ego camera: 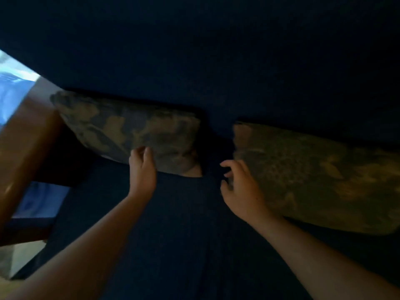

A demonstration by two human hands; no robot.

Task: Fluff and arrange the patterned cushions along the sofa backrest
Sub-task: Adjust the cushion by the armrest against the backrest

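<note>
Two patterned cushions lean against the dark blue sofa backrest (pixel 216 61). The left cushion (pixel 129 128) has a dark blotchy print and tilts down to the right. My left hand (pixel 141 167) lies flat against its lower edge, fingers together, touching the fabric. The right cushion (pixel 320 174) is tan with a mottled pattern and stands further right. My right hand (pixel 240 187) hovers beside its left edge with fingers curled and apart, holding nothing. A dark gap separates the two cushions.
The dark blue seat (pixel 184 234) stretches beneath my arms. A brown wooden armrest (pixel 23 148) borders the sofa on the left, with bright bluish light (pixel 10 87) beyond it. The scene is dim and blurred.
</note>
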